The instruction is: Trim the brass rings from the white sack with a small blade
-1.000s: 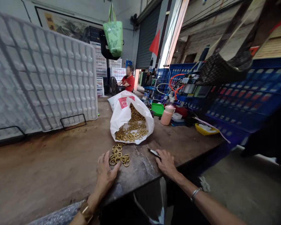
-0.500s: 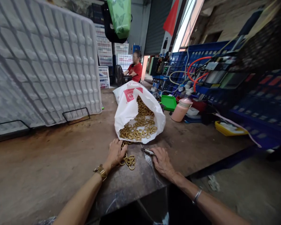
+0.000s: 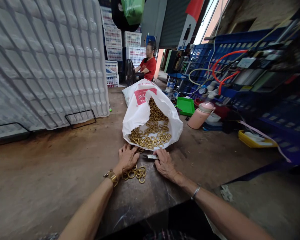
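Near one bag [image 3: 137, 118], two hands [image 3: 127, 158] [image 3: 165, 164]

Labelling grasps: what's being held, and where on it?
Right hand holds a slim tool by the end away from its dark tip. Left hand is by the bag; can't tell if it grips rings.

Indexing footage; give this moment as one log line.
left hand: at mouth of white bag; right hand: holds slim tool; bag: open, gold rings inside; loose rings: on table
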Demonstrator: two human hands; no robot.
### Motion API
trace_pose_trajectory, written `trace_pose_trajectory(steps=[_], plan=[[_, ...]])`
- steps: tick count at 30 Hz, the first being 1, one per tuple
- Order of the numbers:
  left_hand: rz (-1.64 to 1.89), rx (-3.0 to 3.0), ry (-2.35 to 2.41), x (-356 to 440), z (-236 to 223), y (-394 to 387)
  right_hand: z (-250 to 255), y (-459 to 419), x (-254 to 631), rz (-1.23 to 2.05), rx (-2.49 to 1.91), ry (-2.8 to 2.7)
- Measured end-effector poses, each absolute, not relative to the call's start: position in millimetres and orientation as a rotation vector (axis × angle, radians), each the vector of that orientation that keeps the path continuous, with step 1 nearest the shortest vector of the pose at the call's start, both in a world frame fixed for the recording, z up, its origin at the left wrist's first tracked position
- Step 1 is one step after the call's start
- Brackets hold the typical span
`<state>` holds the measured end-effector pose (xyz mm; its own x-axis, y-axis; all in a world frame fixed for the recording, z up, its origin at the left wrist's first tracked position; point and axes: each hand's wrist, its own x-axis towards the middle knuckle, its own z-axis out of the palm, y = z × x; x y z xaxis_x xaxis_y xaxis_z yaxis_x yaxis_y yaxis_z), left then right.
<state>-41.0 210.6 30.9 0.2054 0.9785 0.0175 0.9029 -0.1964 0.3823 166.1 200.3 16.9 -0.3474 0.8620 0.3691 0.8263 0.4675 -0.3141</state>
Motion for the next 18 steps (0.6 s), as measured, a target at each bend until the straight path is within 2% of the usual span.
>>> trace_pose_trajectory(steps=[10,18], plan=[[0.292,2.265,1.809,-31,31,213,-3,218,170,0.143,-1.353,-2.071],[0.296,2.301,1.742,-27,29,202,0,218,172,0.240,-1.337,-2.025]])
